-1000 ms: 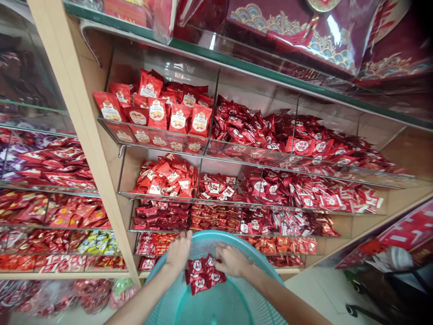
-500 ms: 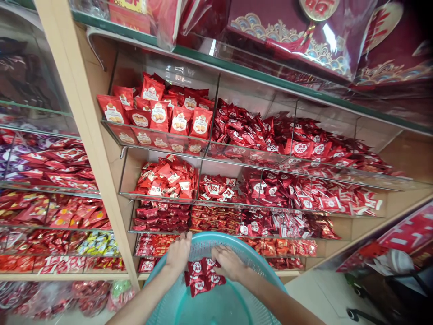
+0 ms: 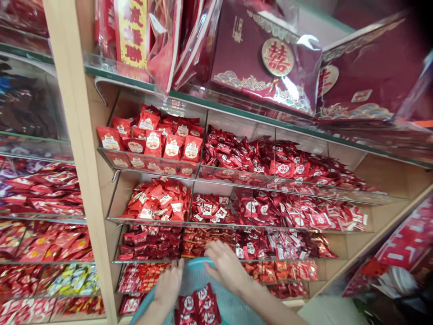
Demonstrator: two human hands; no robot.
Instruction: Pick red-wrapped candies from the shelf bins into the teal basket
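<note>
A turquoise plastic basket (image 3: 199,266) stands low in front of me. My left hand (image 3: 168,285) is closed over its rim at the left. Inside the basket lie several dark red candy packets (image 3: 198,307) with white round labels. My right hand (image 3: 226,267) is above the basket's far rim, fingers stretched toward the shelves, with nothing visible in it. Just beyond its fingertips is a compartment of small red and gold wrapped sweets (image 3: 199,239). Dark red packets with white labels (image 3: 250,243) fill the compartment to its right.
Glass-fronted shelves hold red snack packets (image 3: 152,142) and other red wrapped sweets (image 3: 158,198). Above, a green-edged glass shelf (image 3: 203,101) carries maroon gift bags (image 3: 250,67). A wooden post (image 3: 79,158) divides this unit from sweet-filled shelves on the left, including yellow sweets (image 3: 74,280).
My right hand has left the packets in the basket and moved up and forward to the shelf. The view has tilted upward, so the basket sits lower. My left hand stays on the rim.
</note>
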